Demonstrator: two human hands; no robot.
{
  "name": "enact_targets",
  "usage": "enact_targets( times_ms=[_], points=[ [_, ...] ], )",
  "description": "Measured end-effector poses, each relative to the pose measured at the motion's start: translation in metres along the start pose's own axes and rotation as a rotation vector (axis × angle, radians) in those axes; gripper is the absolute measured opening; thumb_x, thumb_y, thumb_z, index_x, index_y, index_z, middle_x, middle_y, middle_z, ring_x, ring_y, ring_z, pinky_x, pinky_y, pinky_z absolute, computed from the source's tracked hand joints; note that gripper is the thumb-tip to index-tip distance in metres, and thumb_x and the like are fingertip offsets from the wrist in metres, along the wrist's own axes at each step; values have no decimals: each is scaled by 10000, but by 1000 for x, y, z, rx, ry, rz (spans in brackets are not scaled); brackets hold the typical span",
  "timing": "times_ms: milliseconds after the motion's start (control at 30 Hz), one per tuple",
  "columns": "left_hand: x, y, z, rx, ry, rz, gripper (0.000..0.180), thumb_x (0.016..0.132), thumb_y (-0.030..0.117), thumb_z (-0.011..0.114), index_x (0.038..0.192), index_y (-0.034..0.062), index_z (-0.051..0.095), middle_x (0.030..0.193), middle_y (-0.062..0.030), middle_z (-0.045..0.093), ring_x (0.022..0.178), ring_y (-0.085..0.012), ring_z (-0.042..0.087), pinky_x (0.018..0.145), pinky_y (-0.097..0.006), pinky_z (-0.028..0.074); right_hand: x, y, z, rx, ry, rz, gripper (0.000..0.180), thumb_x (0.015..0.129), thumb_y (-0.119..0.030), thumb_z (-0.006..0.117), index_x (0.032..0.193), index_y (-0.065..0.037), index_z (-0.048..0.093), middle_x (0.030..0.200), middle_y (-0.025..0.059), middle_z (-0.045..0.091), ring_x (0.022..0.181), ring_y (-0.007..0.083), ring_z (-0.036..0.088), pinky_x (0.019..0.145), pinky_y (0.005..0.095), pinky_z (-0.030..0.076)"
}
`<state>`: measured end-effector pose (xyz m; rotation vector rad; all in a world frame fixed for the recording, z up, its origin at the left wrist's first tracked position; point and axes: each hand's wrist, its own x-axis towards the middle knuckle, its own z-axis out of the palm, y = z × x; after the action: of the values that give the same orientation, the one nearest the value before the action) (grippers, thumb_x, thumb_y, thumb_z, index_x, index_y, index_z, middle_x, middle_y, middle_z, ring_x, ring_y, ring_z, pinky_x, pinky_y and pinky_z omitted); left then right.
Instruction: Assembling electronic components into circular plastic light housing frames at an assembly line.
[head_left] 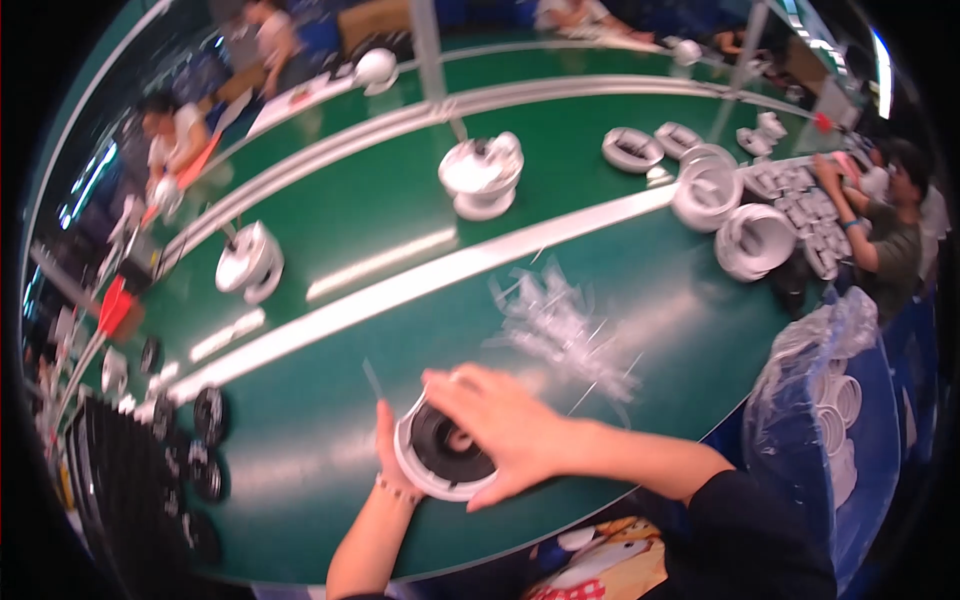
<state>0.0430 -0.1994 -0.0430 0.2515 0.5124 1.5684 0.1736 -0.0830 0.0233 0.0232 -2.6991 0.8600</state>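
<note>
Just above the near part of the green bench I hold a round white housing (445, 491) with a black ring-shaped insert (432, 452) inside it. My left hand (388, 458) grips its left side, thumb up along the rim; the fingers underneath are hidden. From the right, my right hand (508, 420) spans the top, its fingers at the far rim and its thumb at the near rim, covering part of the insert. Beyond my hands lies a loose pile of clear plastic strips (555, 320).
Black round parts (210, 415) and a black stack (110, 480) stand at left. White rings (755, 243) sit far right, near a co-worker (890, 220). A blue bin (870, 440) lined with plastic holds white rings. White assemblies (480, 180) rest on the green conveyor (360, 215) behind a white rail.
</note>
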Motion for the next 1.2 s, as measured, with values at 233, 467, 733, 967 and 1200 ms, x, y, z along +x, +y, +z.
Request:
enact_targets(
  times_ms=[233,467,733,967,1200],
  points=[
    [-4,-6,27,137,171,177,581,707,369,456,1159,5,431,1059,-110,541,862,-209,559,763,-320,461,-20,-12,40,-31,324,172,961,473,-346,722,1236,0,252,1307,187,232,1147,368,283,830,443,341],
    [24,4,42,104,316,257,498,761,395,401,1073,18,494,1021,-108,565,891,-229,567,755,-341,477,-22,6,28,16,376,88,988,565,-413,706,1295,-22,169,1369,204,106,1236,421,133,941,533,200],
    [126,98,-18,134,420,401,467,835,367,328,1139,25,420,1136,-121,486,1013,-266,496,866,-424,418,-70,81,-123,-735,775,155,452,567,-242,660,950,-39,528,1186,188,405,1117,400,343,908,532,239],
    [215,163,-61,141,311,392,448,886,313,269,1174,-4,400,1204,-147,442,1103,-279,432,958,-422,327,-149,175,-253,-1144,615,1319,408,610,-193,631,1015,-203,584,1164,89,473,1092,300,415,860,497,338],
    [217,158,-45,1307,775,928,284,788,236,560,979,26,570,965,-131,592,885,-203,569,764,-302,440,-298,243,-298,-1090,939,1072,208,663,-90,529,855,-41,591,810,147,597,793,271,576,704,352,439]
  ],
)
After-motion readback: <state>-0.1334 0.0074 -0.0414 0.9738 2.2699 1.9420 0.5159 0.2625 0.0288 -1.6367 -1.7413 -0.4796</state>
